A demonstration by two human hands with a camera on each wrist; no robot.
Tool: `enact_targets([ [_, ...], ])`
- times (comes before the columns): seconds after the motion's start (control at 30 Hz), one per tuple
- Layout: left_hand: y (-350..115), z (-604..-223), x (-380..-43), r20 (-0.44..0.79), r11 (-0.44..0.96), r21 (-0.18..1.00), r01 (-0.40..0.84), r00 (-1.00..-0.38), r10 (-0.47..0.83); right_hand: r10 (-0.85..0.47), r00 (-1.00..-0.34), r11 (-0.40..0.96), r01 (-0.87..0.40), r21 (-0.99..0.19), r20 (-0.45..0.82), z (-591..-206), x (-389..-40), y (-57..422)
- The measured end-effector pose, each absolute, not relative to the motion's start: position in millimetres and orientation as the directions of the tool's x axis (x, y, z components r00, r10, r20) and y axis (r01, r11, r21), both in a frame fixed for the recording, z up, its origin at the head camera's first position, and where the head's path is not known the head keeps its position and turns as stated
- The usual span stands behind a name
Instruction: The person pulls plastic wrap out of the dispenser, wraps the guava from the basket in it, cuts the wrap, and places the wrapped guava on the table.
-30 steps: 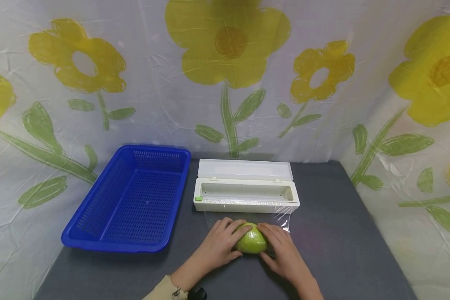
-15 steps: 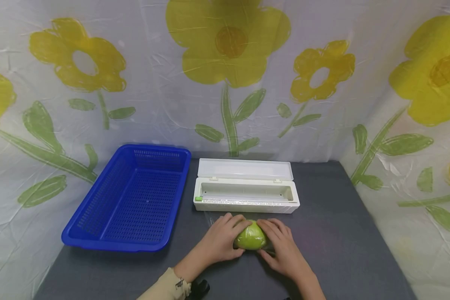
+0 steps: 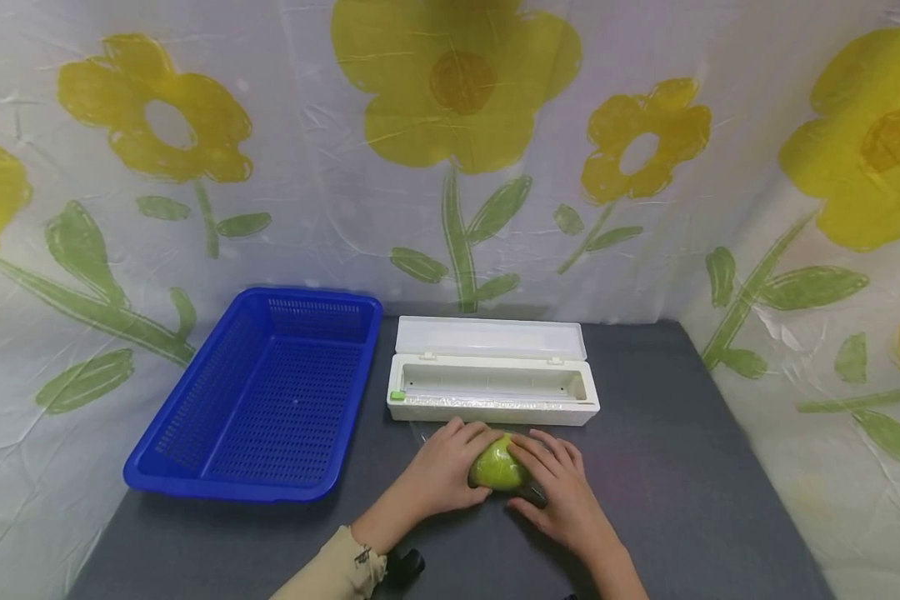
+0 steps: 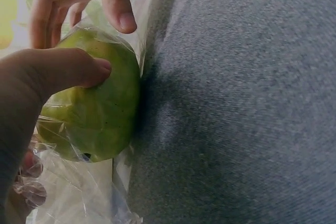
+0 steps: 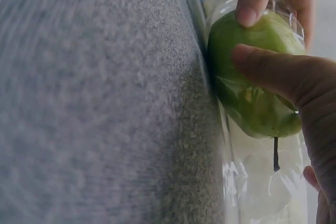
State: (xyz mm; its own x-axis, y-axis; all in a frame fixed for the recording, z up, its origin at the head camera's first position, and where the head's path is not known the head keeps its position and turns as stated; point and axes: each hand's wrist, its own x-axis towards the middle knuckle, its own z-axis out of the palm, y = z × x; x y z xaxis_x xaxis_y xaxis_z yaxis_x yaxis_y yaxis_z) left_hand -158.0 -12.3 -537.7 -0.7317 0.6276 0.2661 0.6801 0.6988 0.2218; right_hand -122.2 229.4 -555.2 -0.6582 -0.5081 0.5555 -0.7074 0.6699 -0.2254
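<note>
A green pear wrapped in clear cling film rests on the dark cloth in front of the dispenser. My left hand grips it from the left, its thumb pressed on the near side. My right hand curls around the right side, fingertips on the top of the pear; its thumb looks slightly apart from the surface in the left wrist view. A dark stem sticks out of the pear in the right wrist view. The far fingers of both hands are partly hidden behind the fruit.
The white cling film dispenser stands just behind the hands, its lid raised and a green slider at its left end. A blue perforated basket stands to the left. A flowered sheet hangs behind the grey tabletop.
Both hands have moved the pear slightly away from me, toward the dispenser. The film stretched by the right hand is no longer visible there. The right thumb has shifted slightly left.
</note>
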Motion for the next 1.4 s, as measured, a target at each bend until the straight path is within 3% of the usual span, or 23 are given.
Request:
enact_targets([
  [0.43, -16, -538, -153, 0.288, 0.742, 0.187, 0.644, -0.758, 0.585, -0.481, -0.741, 0.730, -0.635, -0.253, 0.469, -555, -131, 223],
  [0.53, -17, -540, -149, 0.372, 0.723, 0.146, 0.675, -0.715, 0.593, -0.472, -0.738, 0.736, -0.631, -0.245, 0.483, -556, -133, 223],
  [0.63, -16, -542, -146, 0.457, 0.686, 0.059, 0.725, -0.631, 0.627, -0.463, -0.729, 0.736, -0.633, -0.240, 0.504, -558, -136, 222],
  [0.77, -14, -548, -143, 0.487, 0.675, -0.072, 0.735, -0.564, 0.667, -0.453, -0.721, 0.733, -0.636, -0.241, 0.524, -561, -139, 220],
  [0.9, -13, -555, -142, 0.485, 0.699, -0.145, 0.700, -0.565, 0.667, -0.449, -0.716, 0.733, -0.637, -0.238, 0.534, -563, -141, 218],
  [1.13, -11, -558, -147, 0.510, 0.729, -0.164, 0.665, -0.576, 0.639, -0.456, -0.691, 0.723, -0.656, -0.219, 0.561, -563, -147, 219],
  [1.4, -7, -558, -156, 0.486, 0.740, -0.196, 0.643, -0.592, 0.643, -0.462, -0.711, 0.732, -0.643, -0.225, 0.530, -559, -149, 218],
])
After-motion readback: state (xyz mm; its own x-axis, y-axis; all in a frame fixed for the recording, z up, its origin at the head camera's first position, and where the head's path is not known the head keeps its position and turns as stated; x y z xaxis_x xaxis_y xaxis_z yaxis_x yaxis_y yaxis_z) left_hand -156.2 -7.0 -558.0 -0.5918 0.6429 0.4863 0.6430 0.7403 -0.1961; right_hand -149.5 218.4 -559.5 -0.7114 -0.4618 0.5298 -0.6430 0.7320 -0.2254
